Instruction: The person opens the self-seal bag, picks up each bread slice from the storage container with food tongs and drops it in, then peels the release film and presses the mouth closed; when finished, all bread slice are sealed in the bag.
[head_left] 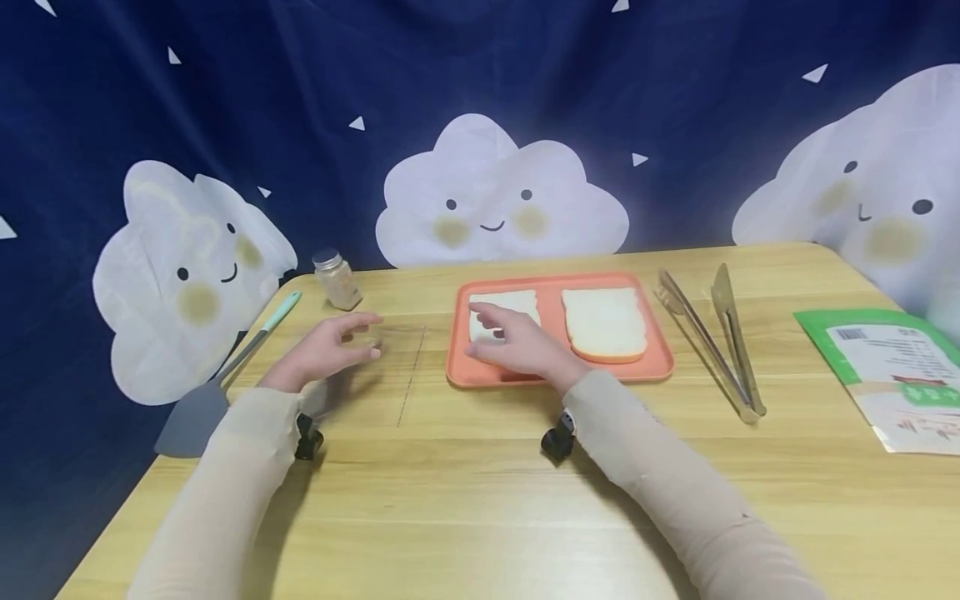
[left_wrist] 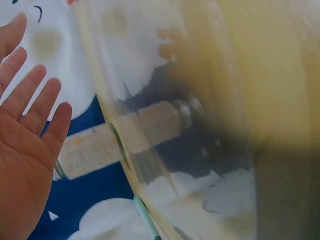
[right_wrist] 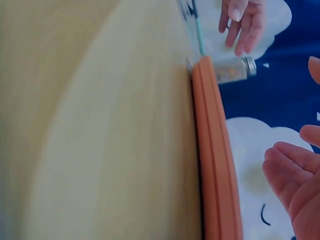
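My left hand (head_left: pixel 330 346) hovers over the left part of the table, fingers loosely bent and holding nothing. In the left wrist view its palm and spread fingers show beside a jar (left_wrist: pixel 95 150) of pale contents. That small jar (head_left: pixel 339 283) with a metal lid stands just beyond the hand. My right hand (head_left: pixel 517 337) reaches over an orange tray (head_left: pixel 551 317), thumb and fingers apart with nothing between them. Under it lies a white bread slice (head_left: pixel 506 302), partly hidden by the hand. Another bread slice (head_left: pixel 603 323) lies on the tray's right half.
A turner (head_left: pixel 193 421) with a grey blade and mint handle lies along the left table edge. Spread metal tongs (head_left: pixel 741 350) rest right of the tray. A green and white packet (head_left: pixel 888 350) is at the far right. A blue cloud-patterned curtain (head_left: pixel 322 83) hangs behind the table.
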